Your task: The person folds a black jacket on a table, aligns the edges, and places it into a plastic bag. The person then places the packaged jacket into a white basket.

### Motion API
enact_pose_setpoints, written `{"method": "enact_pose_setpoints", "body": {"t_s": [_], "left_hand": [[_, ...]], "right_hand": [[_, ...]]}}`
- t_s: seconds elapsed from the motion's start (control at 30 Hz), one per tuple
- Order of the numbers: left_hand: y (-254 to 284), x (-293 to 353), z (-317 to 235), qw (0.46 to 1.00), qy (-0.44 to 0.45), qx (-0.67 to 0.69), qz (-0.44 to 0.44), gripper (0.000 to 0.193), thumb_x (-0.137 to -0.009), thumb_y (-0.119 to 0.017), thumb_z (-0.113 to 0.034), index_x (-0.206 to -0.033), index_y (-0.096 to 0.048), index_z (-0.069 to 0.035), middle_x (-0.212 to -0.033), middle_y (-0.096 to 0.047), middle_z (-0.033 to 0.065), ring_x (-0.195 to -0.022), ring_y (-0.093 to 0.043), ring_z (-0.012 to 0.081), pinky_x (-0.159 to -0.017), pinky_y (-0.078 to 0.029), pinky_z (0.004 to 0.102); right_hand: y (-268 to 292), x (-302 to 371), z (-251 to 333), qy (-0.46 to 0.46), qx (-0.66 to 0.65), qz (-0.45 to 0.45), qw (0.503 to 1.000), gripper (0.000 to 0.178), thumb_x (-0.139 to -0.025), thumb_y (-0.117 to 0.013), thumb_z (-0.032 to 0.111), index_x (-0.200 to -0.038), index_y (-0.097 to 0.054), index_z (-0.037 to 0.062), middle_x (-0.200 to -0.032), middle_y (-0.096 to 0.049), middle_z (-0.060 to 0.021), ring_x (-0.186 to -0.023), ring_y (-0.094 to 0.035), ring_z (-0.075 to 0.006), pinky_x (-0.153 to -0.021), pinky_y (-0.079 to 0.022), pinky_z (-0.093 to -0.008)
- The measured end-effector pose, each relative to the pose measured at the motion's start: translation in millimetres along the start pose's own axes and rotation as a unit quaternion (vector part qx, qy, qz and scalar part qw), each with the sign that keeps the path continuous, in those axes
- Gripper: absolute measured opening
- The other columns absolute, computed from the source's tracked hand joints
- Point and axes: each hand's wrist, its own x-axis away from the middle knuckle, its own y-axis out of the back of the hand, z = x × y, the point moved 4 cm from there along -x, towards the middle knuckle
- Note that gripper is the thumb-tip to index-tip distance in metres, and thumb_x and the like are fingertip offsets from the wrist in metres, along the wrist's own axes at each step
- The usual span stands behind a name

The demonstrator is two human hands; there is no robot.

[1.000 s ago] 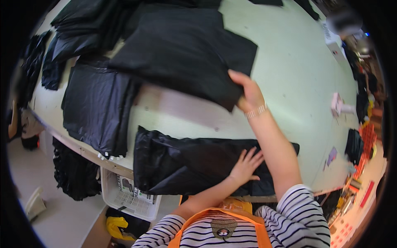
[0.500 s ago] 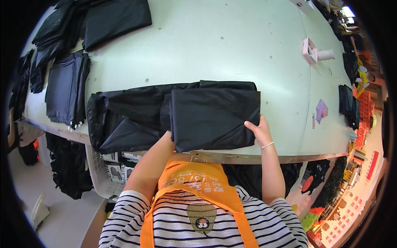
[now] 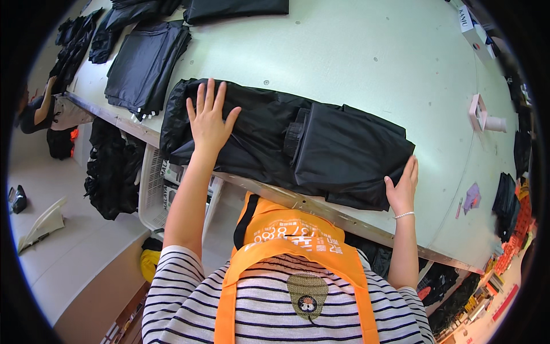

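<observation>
A long black garment (image 3: pixel 252 123) of thin, slightly shiny fabric lies along the near edge of the pale table. On its right half rests a folded black section (image 3: pixel 349 152), squared off, with a ribbed dark band (image 3: pixel 293 137) showing at its left side. My left hand (image 3: pixel 210 120) lies flat on the left part of the fabric, fingers spread. At the right end my right hand (image 3: pixel 404 184) rests against the folded edge, fingers together and stretched, thumb apart; nothing is pinched in it.
Stacks of folded black garments (image 3: pixel 146 66) stand at the table's left. A pink holder (image 3: pixel 476 113), purple scrap (image 3: pixel 472 198) and white box (image 3: pixel 474 31) lie to the right. A white plastic basket (image 3: pixel 152 189) sits below the table edge. Another person's arm (image 3: pixel 44 103) shows at far left.
My left hand has come out from beside the folded section and moved left onto the fabric. My right thumb has come off the top. The view has turned, tilting the table.
</observation>
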Motion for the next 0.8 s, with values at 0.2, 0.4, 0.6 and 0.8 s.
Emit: {"method": "enact_pose_setpoints", "body": {"t_s": [0.2,0.4,0.6,0.8], "left_hand": [[-73.9,31.3,19.8,0.988,0.060,0.126,0.070,0.065,-0.087,-0.056,-0.045,-0.139,-0.040,-0.010,-0.147,-0.035,0.0112,-0.136,-0.031,0.0307,-0.109,-0.023,0.0516],[-5.6,73.3,88.7,0.936,0.239,0.174,-0.192,0.066,-0.082,-0.070,-0.028,-0.134,-0.042,0.002,-0.129,-0.052,0.0224,-0.124,-0.045,0.0347,-0.107,-0.028,0.0445],[-79.3,191.4,130.8,0.373,0.728,0.565,-0.109,0.076,-0.071,-0.079,-0.046,-0.124,-0.049,0.000,-0.122,-0.052,0.0180,-0.108,-0.055,0.0256,-0.092,-0.043,0.0316],[-58.8,146.1,130.6,0.361,0.665,0.632,-0.169,0.020,-0.081,-0.068,-0.018,-0.094,-0.060,-0.004,-0.092,-0.066,0.0061,-0.086,-0.065,0.0197,-0.076,-0.052,0.0303]], "right_hand": [[-0.3,-14.5,67.8,0.266,0.113,-0.030,0.957,0.066,-0.087,-0.061,0.034,-0.145,-0.033,0.0177,-0.153,-0.020,-0.0144,-0.140,-0.018,-0.0371,-0.112,-0.015,-0.0527],[-34.8,-15.9,49.5,0.253,0.116,0.010,0.960,0.066,-0.087,-0.057,0.042,-0.145,-0.034,0.0199,-0.154,-0.018,-0.0145,-0.142,-0.013,-0.0372,-0.112,-0.009,-0.0535],[-27.2,-3.1,89.0,0.356,0.048,0.019,0.933,0.070,-0.082,-0.058,0.056,-0.140,-0.044,0.0199,-0.153,-0.021,-0.0154,-0.141,-0.014,-0.0399,-0.111,-0.007,-0.0564],[-51.0,-8.6,83.7,0.331,0.076,0.047,0.939,0.070,-0.079,-0.063,0.051,-0.141,-0.042,0.0258,-0.154,-0.019,-0.0112,-0.141,-0.014,-0.0365,-0.111,-0.010,-0.0567]]}}
